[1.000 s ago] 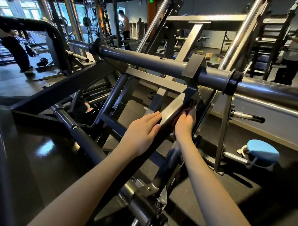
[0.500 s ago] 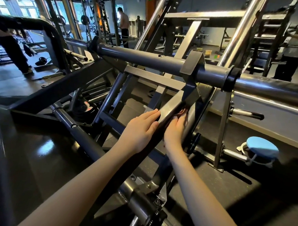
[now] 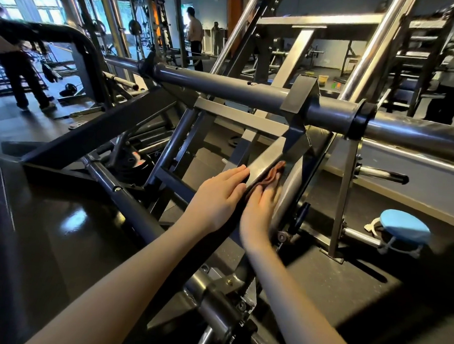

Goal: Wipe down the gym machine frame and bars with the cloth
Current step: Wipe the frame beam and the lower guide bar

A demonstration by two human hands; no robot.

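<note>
A grey steel gym machine frame fills the view, with a thick round crossbar [image 3: 250,94] running across it. Below the crossbar a flat slanted frame bar [image 3: 267,158] slopes down toward me. My left hand [image 3: 217,200] rests flat on the left side of this slanted bar, fingers straight. My right hand [image 3: 260,209] presses a reddish-brown cloth [image 3: 274,174] against the bar's right side; the cloth bunches out beyond my fingertips and is partly hidden under the hand. The right hand is blurred.
A blue round stool [image 3: 403,229] stands on the dark floor at the right. Chrome pegs [image 3: 382,174] stick out of the frame upright. Weight plates [image 3: 135,160] lie low at the left. People stand at the far left [image 3: 17,66], the back [image 3: 195,37] and the far right.
My right hand has slid down the slanted bar toward me with the cloth, which now shows beyond the fingertips. The left hand has stayed on the bar.
</note>
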